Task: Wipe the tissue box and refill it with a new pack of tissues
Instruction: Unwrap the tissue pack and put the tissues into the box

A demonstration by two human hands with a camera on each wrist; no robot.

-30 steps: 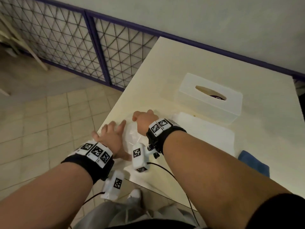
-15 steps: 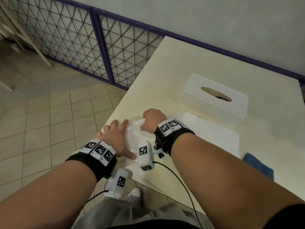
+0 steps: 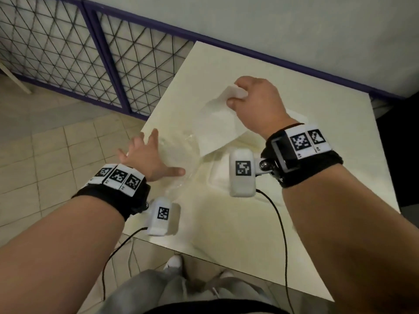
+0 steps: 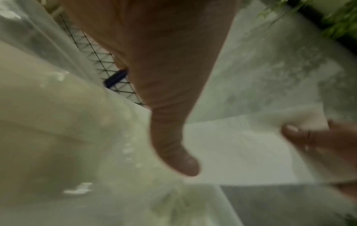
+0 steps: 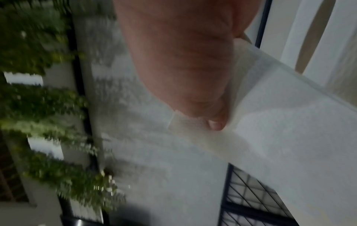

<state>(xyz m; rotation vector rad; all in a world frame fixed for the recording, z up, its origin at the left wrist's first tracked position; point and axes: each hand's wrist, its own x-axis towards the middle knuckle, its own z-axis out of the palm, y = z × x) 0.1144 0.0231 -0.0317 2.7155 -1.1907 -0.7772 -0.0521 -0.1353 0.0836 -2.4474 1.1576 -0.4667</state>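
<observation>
My right hand (image 3: 249,98) grips one end of a white stack of tissues (image 3: 215,130) and holds it tilted above the cream table (image 3: 238,223). The stack's lower end hangs over a clear plastic wrapper (image 3: 179,155). My left hand (image 3: 156,155) lies flat on that wrapper near the table's left edge, fingers spread. In the left wrist view my thumb (image 4: 173,145) is over the wrapper (image 4: 58,122), with the tissues (image 4: 241,149) beyond it. The right wrist view shows my thumb pressed on the tissues (image 5: 280,130). My right forearm hides most of the tissue box; only a pale corner (image 3: 297,115) shows.
A flat white panel (image 3: 218,177) lies on the table under my right wrist. A purple-framed mesh fence (image 3: 102,64) and tiled floor (image 3: 56,155) are to the left, beyond the table's edge. A wall runs along the far side.
My right hand has risen and moved away from me, drawing the tissue stack out of the clear wrapper. My left hand stays pressed on the wrapper. The view has tipped down.
</observation>
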